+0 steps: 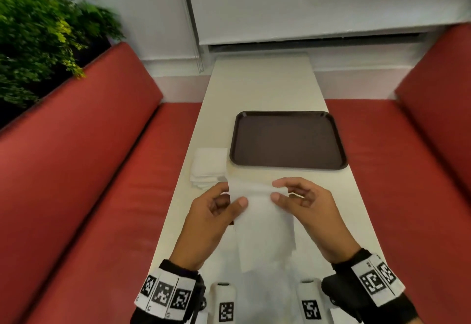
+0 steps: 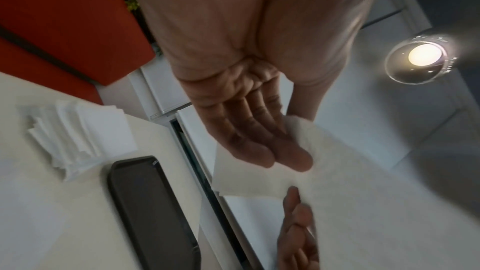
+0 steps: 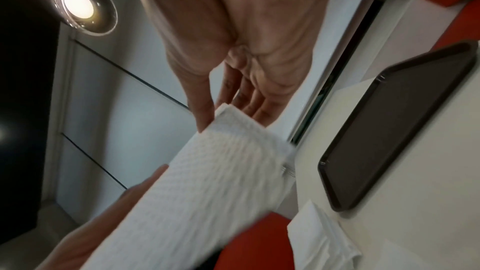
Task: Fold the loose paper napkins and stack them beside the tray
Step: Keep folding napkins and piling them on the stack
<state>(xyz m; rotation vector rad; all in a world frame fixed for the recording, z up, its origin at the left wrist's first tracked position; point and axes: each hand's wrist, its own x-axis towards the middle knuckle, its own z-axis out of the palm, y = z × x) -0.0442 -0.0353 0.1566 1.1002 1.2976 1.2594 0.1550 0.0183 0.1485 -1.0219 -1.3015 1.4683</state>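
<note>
A white paper napkin (image 1: 262,224) hangs above the near part of the table, held up by its top edge. My left hand (image 1: 219,211) pinches the left top corner between thumb and fingers. My right hand (image 1: 295,196) pinches the right top corner. The napkin (image 3: 207,182) is doubled over at the top and droops toward me. A stack of folded white napkins (image 1: 207,167) lies left of the dark brown tray (image 1: 288,140). In the left wrist view the stack (image 2: 83,134) sits beside the tray (image 2: 153,208); the right wrist view shows the tray (image 3: 394,124) too.
The narrow cream table (image 1: 265,86) runs away from me between two red benches (image 1: 89,170). A green plant (image 1: 43,43) stands behind the left bench. More loose white napkins (image 1: 265,295) lie at the near edge under my wrists.
</note>
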